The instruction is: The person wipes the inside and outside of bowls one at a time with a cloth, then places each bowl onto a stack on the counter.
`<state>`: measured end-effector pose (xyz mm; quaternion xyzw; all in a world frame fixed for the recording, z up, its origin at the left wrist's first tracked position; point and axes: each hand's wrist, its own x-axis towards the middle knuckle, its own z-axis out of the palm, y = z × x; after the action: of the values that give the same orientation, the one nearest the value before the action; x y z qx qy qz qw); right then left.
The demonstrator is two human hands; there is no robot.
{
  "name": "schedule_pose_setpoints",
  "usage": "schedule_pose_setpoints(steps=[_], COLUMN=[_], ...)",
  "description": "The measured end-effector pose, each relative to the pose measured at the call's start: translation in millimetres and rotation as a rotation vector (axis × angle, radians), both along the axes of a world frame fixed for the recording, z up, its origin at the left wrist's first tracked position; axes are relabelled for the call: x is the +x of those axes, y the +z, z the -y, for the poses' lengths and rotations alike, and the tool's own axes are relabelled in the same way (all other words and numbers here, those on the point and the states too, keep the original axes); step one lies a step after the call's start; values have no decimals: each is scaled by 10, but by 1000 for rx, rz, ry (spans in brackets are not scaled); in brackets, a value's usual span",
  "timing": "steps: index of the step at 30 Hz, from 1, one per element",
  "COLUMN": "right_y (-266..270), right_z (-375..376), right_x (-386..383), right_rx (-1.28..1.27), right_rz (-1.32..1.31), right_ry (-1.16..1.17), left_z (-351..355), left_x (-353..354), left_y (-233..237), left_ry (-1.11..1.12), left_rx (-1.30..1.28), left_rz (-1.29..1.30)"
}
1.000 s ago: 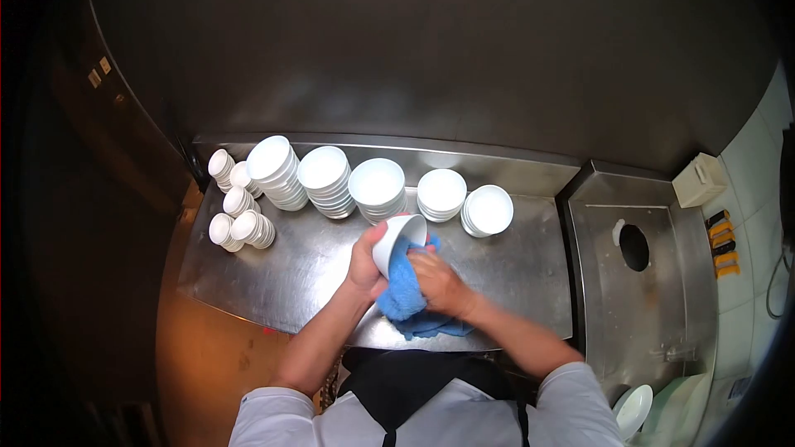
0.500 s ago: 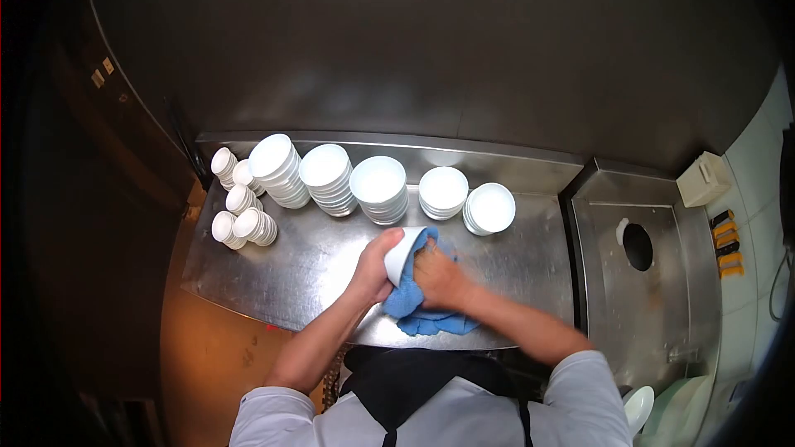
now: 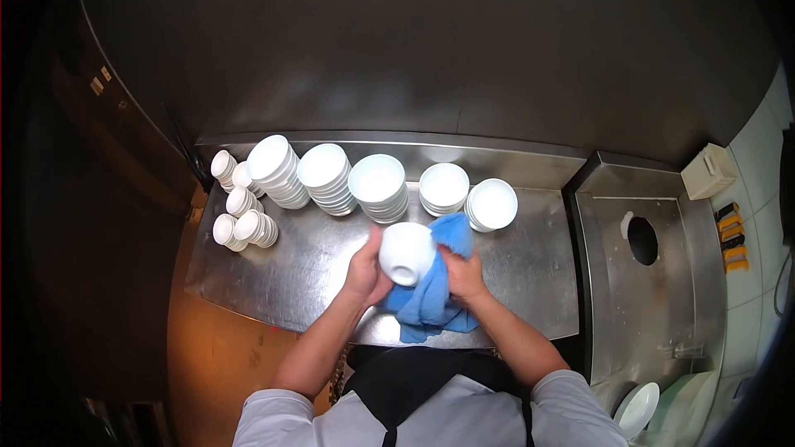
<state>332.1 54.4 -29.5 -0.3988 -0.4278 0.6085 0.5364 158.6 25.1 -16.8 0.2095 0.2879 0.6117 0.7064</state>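
Observation:
A white bowl (image 3: 406, 250) is held over the steel counter, its round foot turned up toward me. My left hand (image 3: 365, 271) grips the bowl from the left side, fingers wrapped around it. On the other side, my right hand (image 3: 464, 271) is closed on a blue cloth (image 3: 431, 290) that lies against the bowl's right side. One corner of the cloth sticks up above that hand, and the lower folds hang down to the counter. Just beyond the bowl stands a tall stack of white bowls (image 3: 378, 186).
More stacked bowls (image 3: 325, 178) line the back of the steel counter (image 3: 530, 281), with short stacks of small white cups (image 3: 256, 228) at left. On the right are a steel sink unit (image 3: 654, 306) with a round hole, orange-and-black handles (image 3: 730, 237) and a white plate (image 3: 638, 410).
The bowl has turned from tilted sideways to foot toward me. My right hand has come out of the bowl's inside to its right side, with the cloth.

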Motion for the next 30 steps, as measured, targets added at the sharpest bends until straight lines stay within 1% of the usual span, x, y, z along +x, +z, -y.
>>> schedule_pose_setpoints(steps=[2,3,6,7,9,11,12,14,15,18,19,22,23,26,27,30], right_y=[-109,-137,-171,-203,-303,-68,64,87,65,-26,-82,-51,-218,-39,21,-29], right_z=[-195,-261,-271,-205,38,164,126,-10,-48,-212,-218,-36,21,150,123,50], right_x=[63,107,230,188,46,-25,-56,-78,-81,58,-4,-49,-178,-33,6,88], right_rx=[99,150,55,247,617,978,1023,695,523,-261,-289,-460,-286,141,152,-56], right_rz=[189,282,282,273,253,774,883,459,248,-472,-520,-268,-339,-54,-37,-127], right_ry=[-148,-226,-217,-167,-56,-99,-152,-42,9,204,180,124,23,204,184,67], left_z=[32,62,152,140,97,91,102,208,299,250,187,-50,-148,-395,-494,-768], left_x=[31,20,40,65,103,188,241,314,310,373,360,253,165,-26,-87,-265], left_y=[22,25,113,83,-67,-220,-180,-9,37,171,158,262,255,374,392,304], left_ry=[-122,-134,-70,0,15,1,10,31,-48,228,255,331,365,542,529,502], left_rx=[61,90,112,123,123,92,197,401,232,870,940,955,972,929,882,759], left_rz=[3,-24,-49,-18,-195,-341,-492,-797,-830,-1290,-1331,-1674,-1734,-1905,-1948,-2037])
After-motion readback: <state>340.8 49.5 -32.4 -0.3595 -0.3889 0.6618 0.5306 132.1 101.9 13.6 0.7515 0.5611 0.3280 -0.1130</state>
